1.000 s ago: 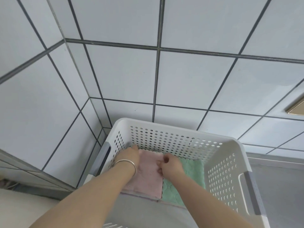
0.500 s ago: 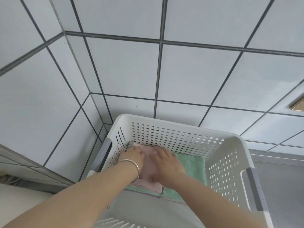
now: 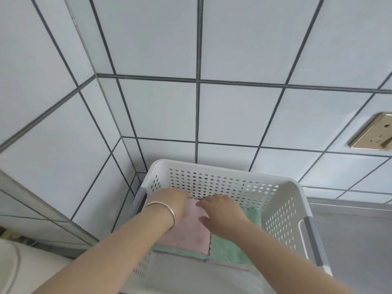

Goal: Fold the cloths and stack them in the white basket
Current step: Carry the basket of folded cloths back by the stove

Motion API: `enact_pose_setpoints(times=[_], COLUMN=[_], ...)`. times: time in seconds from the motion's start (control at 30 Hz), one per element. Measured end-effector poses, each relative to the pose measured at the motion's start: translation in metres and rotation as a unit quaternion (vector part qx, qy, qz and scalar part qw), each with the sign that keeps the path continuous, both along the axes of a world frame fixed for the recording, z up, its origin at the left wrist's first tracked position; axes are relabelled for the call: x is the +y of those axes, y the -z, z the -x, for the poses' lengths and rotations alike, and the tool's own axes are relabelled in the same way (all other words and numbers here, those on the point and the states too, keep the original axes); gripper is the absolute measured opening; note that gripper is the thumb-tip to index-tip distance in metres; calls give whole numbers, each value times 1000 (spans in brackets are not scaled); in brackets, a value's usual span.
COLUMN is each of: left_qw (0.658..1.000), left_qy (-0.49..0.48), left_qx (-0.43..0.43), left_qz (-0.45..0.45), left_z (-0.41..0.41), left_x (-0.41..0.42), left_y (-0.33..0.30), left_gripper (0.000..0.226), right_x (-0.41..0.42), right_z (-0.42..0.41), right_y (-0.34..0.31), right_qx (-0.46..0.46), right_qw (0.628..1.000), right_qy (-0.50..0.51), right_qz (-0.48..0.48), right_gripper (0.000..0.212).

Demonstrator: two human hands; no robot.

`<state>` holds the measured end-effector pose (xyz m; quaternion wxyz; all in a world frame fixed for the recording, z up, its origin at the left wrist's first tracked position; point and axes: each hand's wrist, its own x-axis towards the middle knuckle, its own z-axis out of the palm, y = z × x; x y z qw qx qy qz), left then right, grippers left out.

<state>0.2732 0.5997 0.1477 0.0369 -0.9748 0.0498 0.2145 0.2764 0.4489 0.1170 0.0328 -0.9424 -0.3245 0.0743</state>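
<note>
The white perforated basket (image 3: 282,211) stands against the tiled wall. Inside it a folded pink cloth (image 3: 186,232) lies on the left, on top of a stack, with a folded green cloth (image 3: 227,249) beside and under it on the right. My left hand (image 3: 171,200), with a bangle on the wrist, rests on the far left part of the pink cloth. My right hand (image 3: 220,211) lies flat with fingers spread over the pink cloth's far right edge. Both hands are inside the basket.
Tiled walls meet in a corner behind the basket's left side. A gold wall socket (image 3: 375,134) sits on the right wall. The basket's grey handle (image 3: 316,240) faces right. A grey counter (image 3: 356,240) runs to the right.
The view has tilted upward. My right hand has opened from a loose pinch and spread flat over the pink cloth, sliding toward the basket's far wall. My left hand stays on the cloth.
</note>
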Motion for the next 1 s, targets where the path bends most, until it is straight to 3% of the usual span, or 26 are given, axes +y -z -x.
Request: enact_pose_setpoints(times=[0.03, 0.1, 0.17, 0.27, 0.33, 0.4, 0.5, 0.67, 0.8, 0.87, 1.0], left_qw=[996, 956, 915, 921, 929, 929, 927, 880, 820, 814, 810], left_qy=[-5, -33, -53, -143, -212, -247, -273, -341, -379, -375, -363], left_qx=[-77, -245, -346, -303, -224, -183, -156, -151, -88, -93, -125], left_qz=[50, 160, 200, 200, 203, 206, 204, 293, 420, 432, 444], left_z=[8, 25, 41, 59, 70, 76, 78, 72, 68, 71, 80], left_x=[5, 18, 31, 47, 50, 51, 52, 62, 67, 64, 55], left_y=[-14, -39, -50, -45, -36, -28, -17, -10, -14, -16, -21], left_gripper=[44, 39, 39, 52, 60, 63, 59, 18, 25, 25, 19], right_x=[-4, -20, -45, -83, -100, -111, -122, -127, -129, -132, -154], right_z=[6, 20, 36, 59, 72, 81, 87, 85, 81, 85, 103], right_y=[-16, -39, -51, -57, -53, -49, -40, -35, -37, -40, -49], right_qx=[-77, -220, -304, -360, -313, -164, 12, 73, 155, 166, 128], right_qw=[996, 962, 925, 888, 886, 882, 849, 795, 739, 733, 733], right_qy=[-10, -6, 32, 162, 300, 430, 495, 514, 521, 515, 506], right_qz=[-50, -159, -227, -237, -166, -103, -182, -314, -397, -412, -436], right_gripper=[36, 31, 32, 33, 45, 59, 57, 15, 23, 19, 30])
